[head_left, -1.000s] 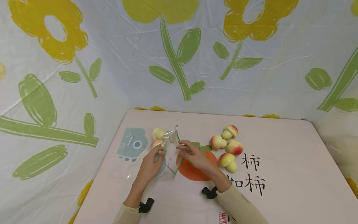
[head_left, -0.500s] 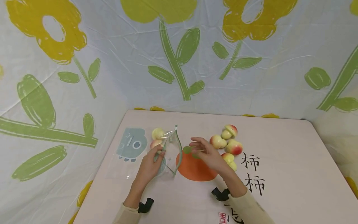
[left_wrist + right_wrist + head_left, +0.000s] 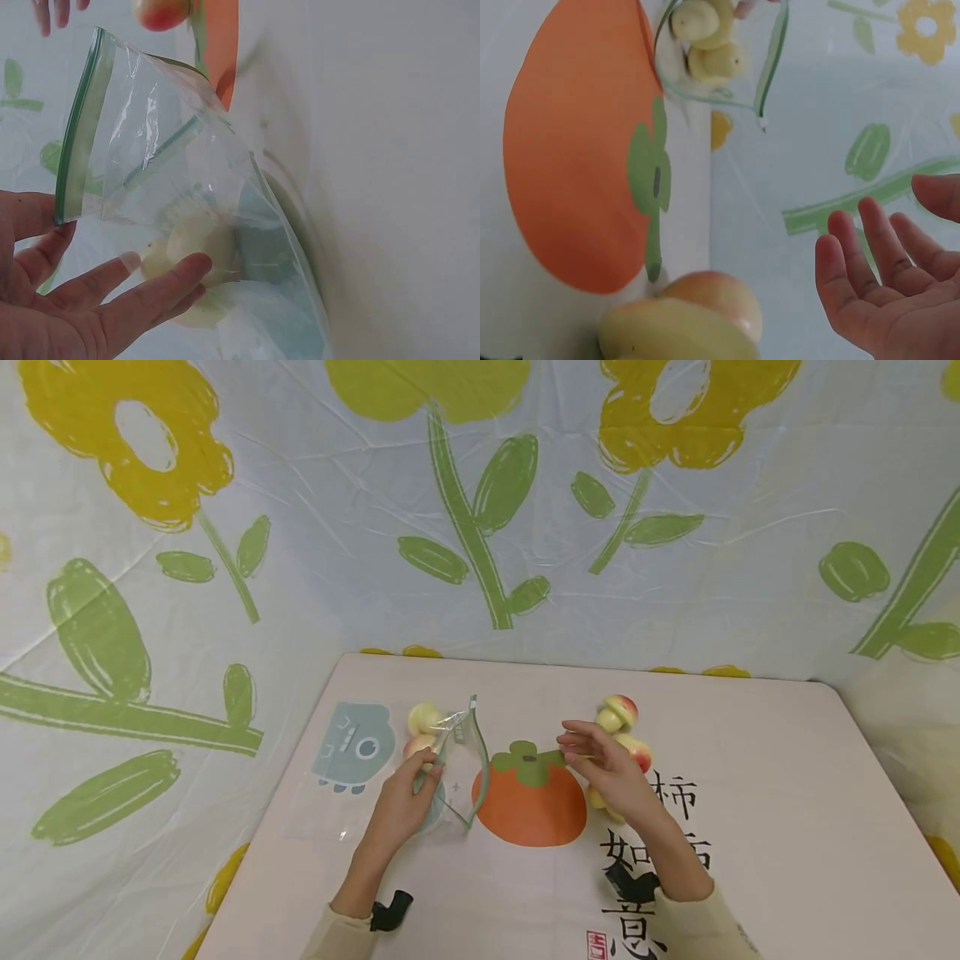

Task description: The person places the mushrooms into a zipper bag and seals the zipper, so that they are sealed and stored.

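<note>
My left hand (image 3: 405, 797) pinches the rim of a clear zip bag (image 3: 150, 97) between thumb and finger, with its other fingers along the bag's side. The green-edged mouth of the bag gapes toward the right. Inside it lie pale yellow toy mushrooms (image 3: 426, 718), blurred by the plastic. My right hand (image 3: 615, 772) is over a group of red-and-yellow toy mushrooms (image 3: 619, 712) and partly covers them in the head view. Its fingers are loosely bent, and nothing is in them in the right wrist view, where toy mushrooms (image 3: 679, 330) lie below.
The pale pink table (image 3: 780, 777) carries a printed orange persimmon (image 3: 528, 810), black characters (image 3: 633, 918) and a blue cartoon figure (image 3: 354, 747). Behind and to the left hangs a white cloth (image 3: 315, 568) with large printed flowers.
My right hand has left the bag's mouth and moved right to the loose toy mushrooms. The bag's mouth bows wider on that side. My left hand stays in place on the bag.
</note>
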`<move>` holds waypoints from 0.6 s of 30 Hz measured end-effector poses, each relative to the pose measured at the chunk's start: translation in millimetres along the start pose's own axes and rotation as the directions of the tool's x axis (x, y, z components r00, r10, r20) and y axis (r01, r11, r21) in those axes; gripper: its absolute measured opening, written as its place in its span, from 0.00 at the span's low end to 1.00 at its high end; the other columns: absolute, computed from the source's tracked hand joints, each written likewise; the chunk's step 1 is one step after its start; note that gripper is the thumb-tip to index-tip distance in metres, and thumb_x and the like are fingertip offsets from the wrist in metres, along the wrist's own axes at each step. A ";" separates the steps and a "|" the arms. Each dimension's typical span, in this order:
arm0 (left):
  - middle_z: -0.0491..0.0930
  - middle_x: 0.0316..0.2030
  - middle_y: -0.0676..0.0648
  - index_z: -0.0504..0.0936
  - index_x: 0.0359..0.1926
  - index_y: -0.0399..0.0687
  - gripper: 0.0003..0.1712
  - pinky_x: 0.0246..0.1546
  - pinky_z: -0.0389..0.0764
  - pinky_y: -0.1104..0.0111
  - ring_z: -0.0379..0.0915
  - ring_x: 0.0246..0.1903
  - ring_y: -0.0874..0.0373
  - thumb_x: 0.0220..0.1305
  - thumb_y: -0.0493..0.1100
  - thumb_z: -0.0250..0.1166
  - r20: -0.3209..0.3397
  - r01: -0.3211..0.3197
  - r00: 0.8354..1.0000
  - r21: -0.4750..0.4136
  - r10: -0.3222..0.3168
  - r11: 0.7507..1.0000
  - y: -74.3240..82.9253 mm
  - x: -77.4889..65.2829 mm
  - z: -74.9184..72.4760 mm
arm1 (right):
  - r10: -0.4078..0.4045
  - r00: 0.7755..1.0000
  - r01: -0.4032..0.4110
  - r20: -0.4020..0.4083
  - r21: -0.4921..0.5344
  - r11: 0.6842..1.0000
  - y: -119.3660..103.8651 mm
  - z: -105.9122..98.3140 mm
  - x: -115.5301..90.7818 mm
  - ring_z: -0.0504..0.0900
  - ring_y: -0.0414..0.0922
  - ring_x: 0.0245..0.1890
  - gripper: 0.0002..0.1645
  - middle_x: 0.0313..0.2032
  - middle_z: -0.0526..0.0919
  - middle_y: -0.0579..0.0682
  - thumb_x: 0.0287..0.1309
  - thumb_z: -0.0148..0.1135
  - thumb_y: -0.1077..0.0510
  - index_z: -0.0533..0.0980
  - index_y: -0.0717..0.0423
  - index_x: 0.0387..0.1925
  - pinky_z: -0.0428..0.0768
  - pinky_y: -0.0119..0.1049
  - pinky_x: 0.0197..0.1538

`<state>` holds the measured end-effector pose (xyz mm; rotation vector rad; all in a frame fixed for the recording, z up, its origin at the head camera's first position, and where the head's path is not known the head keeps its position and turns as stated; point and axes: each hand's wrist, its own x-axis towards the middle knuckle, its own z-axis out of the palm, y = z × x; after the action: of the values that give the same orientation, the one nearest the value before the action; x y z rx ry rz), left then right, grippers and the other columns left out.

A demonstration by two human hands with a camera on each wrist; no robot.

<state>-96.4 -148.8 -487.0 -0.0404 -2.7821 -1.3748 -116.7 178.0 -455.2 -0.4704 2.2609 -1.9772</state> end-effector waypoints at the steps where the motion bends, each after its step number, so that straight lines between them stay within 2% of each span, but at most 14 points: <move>1: 0.72 0.65 0.38 0.79 0.53 0.48 0.12 0.60 0.68 0.42 0.65 0.66 0.40 0.73 0.46 0.60 0.001 -0.001 1.000 -0.001 0.001 1.000 0.4 -0.2 -0.3 | -0.009 1.000 0.009 -0.005 -0.009 1.000 0.8 -2.6 -1.0 0.78 0.48 0.55 0.26 0.55 0.78 0.63 0.69 0.59 0.66 0.67 0.63 0.66 0.77 0.32 0.55; 6: 0.72 0.65 0.38 0.79 0.52 0.49 0.12 0.59 0.69 0.42 0.66 0.66 0.41 0.73 0.46 0.61 0.001 0.002 1.000 -0.009 -0.002 1.000 0.3 0.0 -0.4 | -0.035 0.999 0.034 -0.021 -0.051 0.998 4.5 -16.6 -6.3 0.77 0.56 0.57 0.26 0.55 0.77 0.67 0.70 0.58 0.66 0.67 0.63 0.66 0.77 0.31 0.53; 8: 0.72 0.65 0.39 0.79 0.52 0.50 0.11 0.59 0.69 0.42 0.66 0.66 0.41 0.73 0.46 0.61 0.002 0.008 1.000 -0.014 -0.008 1.000 -0.2 0.2 -0.2 | -0.042 0.999 0.040 -0.032 -0.068 0.997 5.8 -22.4 -8.6 0.77 0.56 0.56 0.26 0.56 0.76 0.68 0.70 0.58 0.66 0.66 0.63 0.66 0.77 0.30 0.52; 14: 0.73 0.65 0.40 0.79 0.52 0.50 0.11 0.59 0.69 0.42 0.66 0.66 0.43 0.73 0.46 0.61 0.001 0.012 1.000 -0.012 -0.012 1.000 -1.1 0.3 -0.3 | -0.051 0.994 0.041 -0.096 -0.106 0.994 8.9 -38.7 -15.1 0.76 0.47 0.56 0.25 0.57 0.74 0.71 0.70 0.56 0.67 0.66 0.64 0.67 0.75 0.28 0.53; 18: 0.74 0.64 0.41 0.79 0.51 0.51 0.10 0.59 0.69 0.42 0.67 0.65 0.44 0.73 0.46 0.61 0.000 0.011 1.000 -0.015 -0.011 1.000 -1.8 0.0 -0.4 | -0.032 0.987 0.006 -0.156 -0.165 0.986 10.1 -49.2 -19.8 0.77 0.40 0.53 0.25 0.56 0.76 0.67 0.72 0.57 0.64 0.67 0.62 0.67 0.75 0.25 0.52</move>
<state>-96.5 -150.2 -488.2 -0.0250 -2.7769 -1.3977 -113.2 231.7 -460.2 -0.3620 2.5386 -1.9081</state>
